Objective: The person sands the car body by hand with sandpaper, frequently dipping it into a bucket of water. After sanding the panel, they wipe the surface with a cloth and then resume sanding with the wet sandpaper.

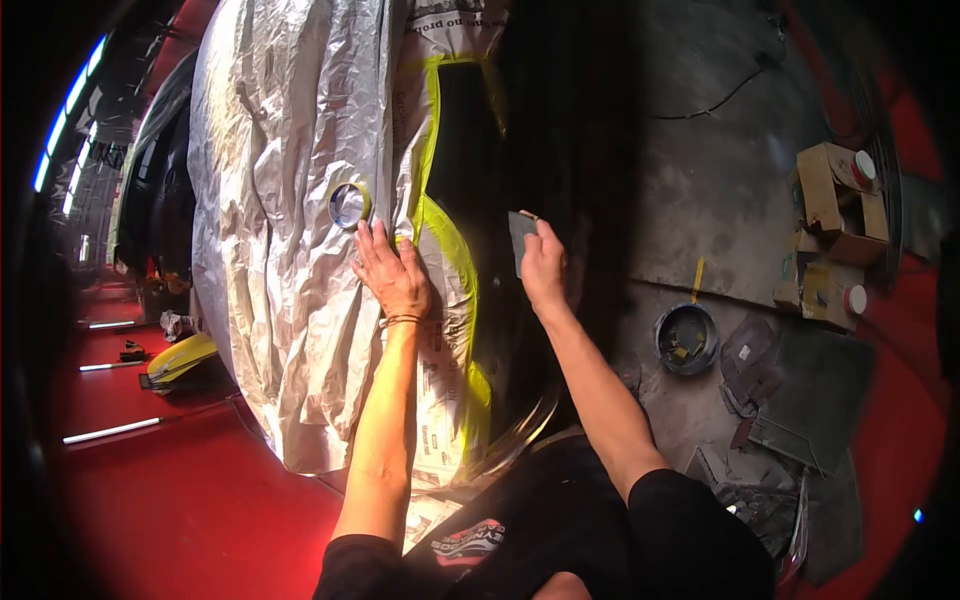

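Observation:
My left hand (392,275) lies flat with fingers spread on a crinkled silver cover sheet (290,300), close to its border with the newspaper masking (437,390). Just beyond my fingertips, a roll of tape (348,205) rests on the sheet. Yellow masking tape (458,250) edges the newspaper along a dark car body panel (468,150). My right hand (543,262) is closed on a grey piece of sandpaper (521,240), over the dark panel. What lies under the sandpaper is too dark to make out.
On the floor to the right stand a round black bucket (687,340), cardboard boxes (842,205) and a dark flat board (815,395). A black cable (715,105) runs across the floor at the top. A yellow part (182,362) lies on the red floor at left.

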Demonstrator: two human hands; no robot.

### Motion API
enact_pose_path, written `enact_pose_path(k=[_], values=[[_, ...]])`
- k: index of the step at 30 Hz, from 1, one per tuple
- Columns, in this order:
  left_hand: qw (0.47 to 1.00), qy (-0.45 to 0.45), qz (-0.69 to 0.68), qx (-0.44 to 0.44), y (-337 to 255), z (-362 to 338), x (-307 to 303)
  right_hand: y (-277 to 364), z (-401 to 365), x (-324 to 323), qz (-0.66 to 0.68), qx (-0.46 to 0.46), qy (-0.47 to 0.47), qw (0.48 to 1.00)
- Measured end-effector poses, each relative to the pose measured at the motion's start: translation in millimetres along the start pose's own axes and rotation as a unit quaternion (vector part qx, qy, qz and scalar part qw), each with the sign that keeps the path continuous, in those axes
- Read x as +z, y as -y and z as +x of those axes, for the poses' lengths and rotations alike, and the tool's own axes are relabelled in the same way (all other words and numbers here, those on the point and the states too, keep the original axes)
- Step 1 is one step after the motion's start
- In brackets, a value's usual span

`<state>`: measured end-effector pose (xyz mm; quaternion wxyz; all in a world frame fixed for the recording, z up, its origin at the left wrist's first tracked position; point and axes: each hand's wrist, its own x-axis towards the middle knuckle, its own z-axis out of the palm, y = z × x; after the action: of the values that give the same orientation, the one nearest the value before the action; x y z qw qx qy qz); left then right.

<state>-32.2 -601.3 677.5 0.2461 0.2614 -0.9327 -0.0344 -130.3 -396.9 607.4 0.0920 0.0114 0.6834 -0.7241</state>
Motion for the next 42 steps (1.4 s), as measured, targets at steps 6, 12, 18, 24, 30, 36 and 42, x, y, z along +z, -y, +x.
enact_pose_path(k=[6,12,18,24,30,36,42], values=[[1.000,-0.002,-0.003,0.001,2,0,1,43,86,15,0.158,0.085,-0.071,0.981],[1.000,-0.004,0.007,0.003,0,0,0,36,100,47,-0.049,0.084,-0.164,0.982],[1.000,0.003,-0.007,-0.005,-3,0,-5,38,152,57,-0.042,0.063,-0.170,0.982],[1.000,0.011,-0.012,-0.011,-5,4,-7,57,221,65,0.006,0.033,-0.163,0.986],[0.999,0.007,-0.029,-0.021,-6,4,-7,36,214,65,-0.024,-0.005,-0.165,0.986],[0.999,0.017,-0.029,-0.027,-11,5,-11,64,230,61,-0.052,-0.024,-0.166,0.984],[1.000,0.023,-0.011,-0.016,-11,5,-10,44,243,62,-0.050,-0.042,-0.174,0.983]])
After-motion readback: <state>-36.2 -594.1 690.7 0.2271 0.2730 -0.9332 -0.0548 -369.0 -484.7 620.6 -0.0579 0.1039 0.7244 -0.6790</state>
